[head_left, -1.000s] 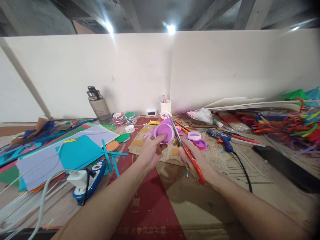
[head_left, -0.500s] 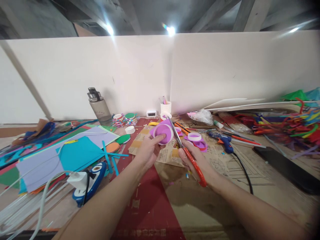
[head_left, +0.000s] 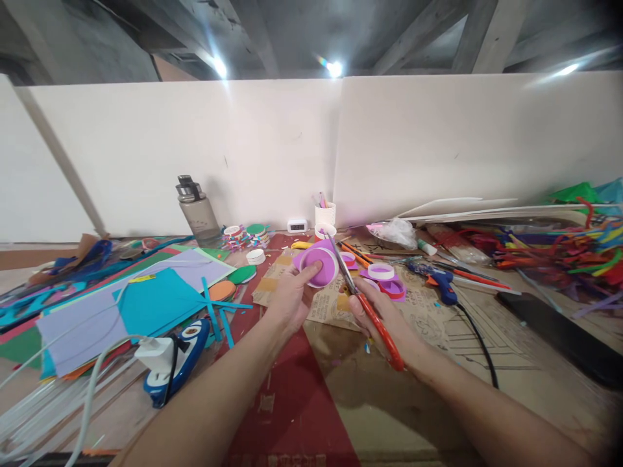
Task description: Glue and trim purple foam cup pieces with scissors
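Note:
My left hand point(head_left: 291, 298) is closed on a white ring with a purple foam disc point(head_left: 318, 266) over it, the thumb pressed on the disc's face, held above the table. My right hand point(head_left: 377, 312) grips red-handled scissors point(head_left: 364, 299); their blades point up and away, lying against the right edge of the purple disc. Just beyond the hands, more purple foam pieces and white rings point(head_left: 382, 272) lie on a sheet of newspaper point(head_left: 331, 305).
Coloured foam sheets point(head_left: 121, 305) and teal strips lie at left by a blue and white device point(head_left: 172, 360) with a plug. A water bottle point(head_left: 198, 211), a pen cup point(head_left: 324, 213), a blue glue gun point(head_left: 440, 285), a black slab point(head_left: 559, 327) and coloured sticks point(head_left: 559, 243) ring the table.
The view has dropped slightly. Both hands keep their hold; the disc and scissors stay together with only a small shift.

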A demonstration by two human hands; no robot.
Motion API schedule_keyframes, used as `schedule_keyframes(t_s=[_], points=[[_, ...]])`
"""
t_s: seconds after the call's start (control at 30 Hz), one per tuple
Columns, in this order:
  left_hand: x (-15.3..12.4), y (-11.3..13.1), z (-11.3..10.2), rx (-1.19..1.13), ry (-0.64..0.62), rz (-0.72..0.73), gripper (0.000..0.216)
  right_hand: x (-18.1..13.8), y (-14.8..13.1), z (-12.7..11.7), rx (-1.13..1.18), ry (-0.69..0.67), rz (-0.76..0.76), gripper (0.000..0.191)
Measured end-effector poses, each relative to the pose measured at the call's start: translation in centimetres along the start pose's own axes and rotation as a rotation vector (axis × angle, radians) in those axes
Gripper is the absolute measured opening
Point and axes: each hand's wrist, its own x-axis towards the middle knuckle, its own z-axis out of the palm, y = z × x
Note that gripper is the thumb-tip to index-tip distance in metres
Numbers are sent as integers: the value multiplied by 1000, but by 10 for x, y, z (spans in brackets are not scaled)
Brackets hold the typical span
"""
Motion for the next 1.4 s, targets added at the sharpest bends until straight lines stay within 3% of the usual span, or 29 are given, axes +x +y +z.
schedule_keyframes(t_s=[1.0,1.4], points=[[4,5,-9,106,-74,-23,38,-2,-5,-3,6,-43,20,27],[4,3,-8,139,-106,-1,42,-1,-7,-4,-178,24,-37,20]])
